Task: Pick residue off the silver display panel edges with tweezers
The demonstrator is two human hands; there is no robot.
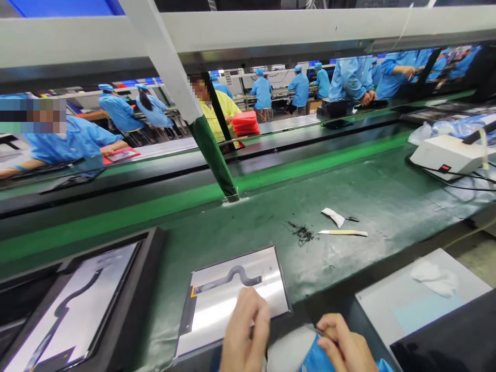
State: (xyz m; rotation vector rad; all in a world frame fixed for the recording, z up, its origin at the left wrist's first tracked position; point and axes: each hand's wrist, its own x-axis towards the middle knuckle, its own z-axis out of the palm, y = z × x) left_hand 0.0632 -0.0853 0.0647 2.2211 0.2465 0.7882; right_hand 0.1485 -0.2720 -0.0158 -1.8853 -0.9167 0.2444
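A flat silver display panel [217, 305] with a black ribbon cable across its top lies on the green bench in front of me. My left hand [246, 333] rests on its near right part, fingers pressed together in a pinch; what they hold is hidden. My right hand [344, 346], in a blue sleeve, is curled closed just right of the panel's corner, pinching a thin dark tool or strip I cannot name.
A second panel sits in a black tray [116, 310] at left. A white-handled blade [343, 233], a white scrap [333, 216] and dark shavings [302, 233] lie mid-bench. A white device [445, 155] with cables stands far right. People in blue coats work beyond the conveyor [271, 155].
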